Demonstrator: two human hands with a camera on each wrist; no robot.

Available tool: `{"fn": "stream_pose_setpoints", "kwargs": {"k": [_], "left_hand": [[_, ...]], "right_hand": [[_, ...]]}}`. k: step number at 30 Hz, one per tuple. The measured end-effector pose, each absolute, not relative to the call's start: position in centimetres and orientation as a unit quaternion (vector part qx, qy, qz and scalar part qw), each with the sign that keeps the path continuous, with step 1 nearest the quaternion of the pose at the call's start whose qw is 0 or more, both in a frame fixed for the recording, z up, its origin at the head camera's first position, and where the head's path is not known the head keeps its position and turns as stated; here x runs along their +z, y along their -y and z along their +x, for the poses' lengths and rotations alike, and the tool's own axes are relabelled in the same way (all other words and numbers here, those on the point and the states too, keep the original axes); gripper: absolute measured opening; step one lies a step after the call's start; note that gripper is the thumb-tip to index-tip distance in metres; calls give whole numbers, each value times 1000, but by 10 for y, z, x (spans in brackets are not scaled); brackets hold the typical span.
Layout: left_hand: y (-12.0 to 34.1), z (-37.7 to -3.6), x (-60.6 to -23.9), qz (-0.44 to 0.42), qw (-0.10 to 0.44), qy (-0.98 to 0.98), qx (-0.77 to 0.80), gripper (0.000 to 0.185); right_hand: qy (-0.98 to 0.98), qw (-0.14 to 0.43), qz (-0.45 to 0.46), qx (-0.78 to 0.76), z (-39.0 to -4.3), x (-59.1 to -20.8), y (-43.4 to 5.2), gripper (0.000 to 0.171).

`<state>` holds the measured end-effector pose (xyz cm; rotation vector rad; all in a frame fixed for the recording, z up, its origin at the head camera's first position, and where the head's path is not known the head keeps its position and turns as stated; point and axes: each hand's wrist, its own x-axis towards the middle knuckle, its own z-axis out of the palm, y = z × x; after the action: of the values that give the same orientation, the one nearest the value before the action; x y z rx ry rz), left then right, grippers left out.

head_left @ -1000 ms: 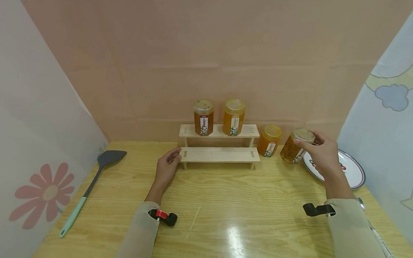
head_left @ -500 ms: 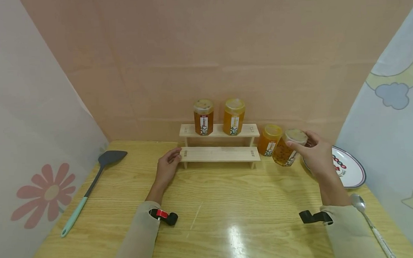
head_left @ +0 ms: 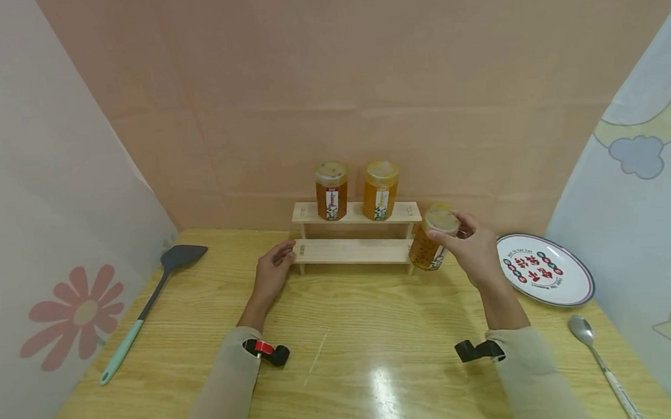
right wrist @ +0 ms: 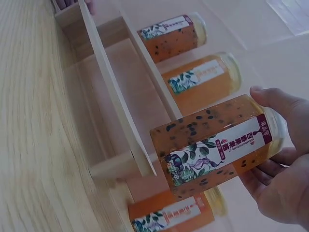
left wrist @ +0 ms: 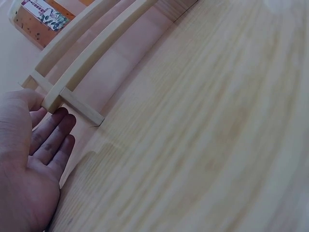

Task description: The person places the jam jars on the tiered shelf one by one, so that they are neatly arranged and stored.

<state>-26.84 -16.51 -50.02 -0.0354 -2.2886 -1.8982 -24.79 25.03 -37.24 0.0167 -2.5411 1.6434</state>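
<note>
My right hand (head_left: 472, 249) grips a jar of passion fruit jam (right wrist: 207, 145) near its lid, dark seeds showing through the side. Tilted, the jar is held at the right end of a two-tier wooden rack (head_left: 350, 251). At the rack's left end, my left hand (head_left: 272, 270) pinches the lower board's edge (left wrist: 55, 99), its other fingers loosely bent. A seeded jar (head_left: 332, 197) and an orange jar (head_left: 380, 197) stand on the upper tier. Another orange jar (right wrist: 169, 215) is beside the rack's right end, mostly hidden behind the held jar in the head view.
On the table's right lie a white plate (head_left: 577, 287) with red lettering and a long metal spoon (head_left: 601, 360). A dark spatula (head_left: 152, 296) with a mint handle lies at the left. The papered back wall (head_left: 331, 80) rises behind the rack.
My right hand has carried the jar leftward from near the plate to the rack's right end. The plate and spoon have come into fuller view. My left hand has stayed in place.
</note>
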Motion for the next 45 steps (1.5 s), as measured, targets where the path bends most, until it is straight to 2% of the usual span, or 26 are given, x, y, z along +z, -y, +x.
{"fn": "stream_pose_setpoints", "kwargs": {"k": [11, 21, 32, 45], "left_hand": [[165, -268, -498, -10, 82, 764, -640, 35], [161, -266, -495, -3, 77, 764, -641, 35], [163, -268, -497, -8, 82, 760, -645, 37], [164, -268, -498, -5, 69, 757, -650, 39]], "right_hand": [[812, 59, 54, 577, -254, -377, -209, 70], [807, 50, 75, 584, -260, -384, -176, 75], [821, 48, 58, 566, -263, -387, -133, 81], [825, 99, 85, 550, -267, -394, -94, 75]]}}
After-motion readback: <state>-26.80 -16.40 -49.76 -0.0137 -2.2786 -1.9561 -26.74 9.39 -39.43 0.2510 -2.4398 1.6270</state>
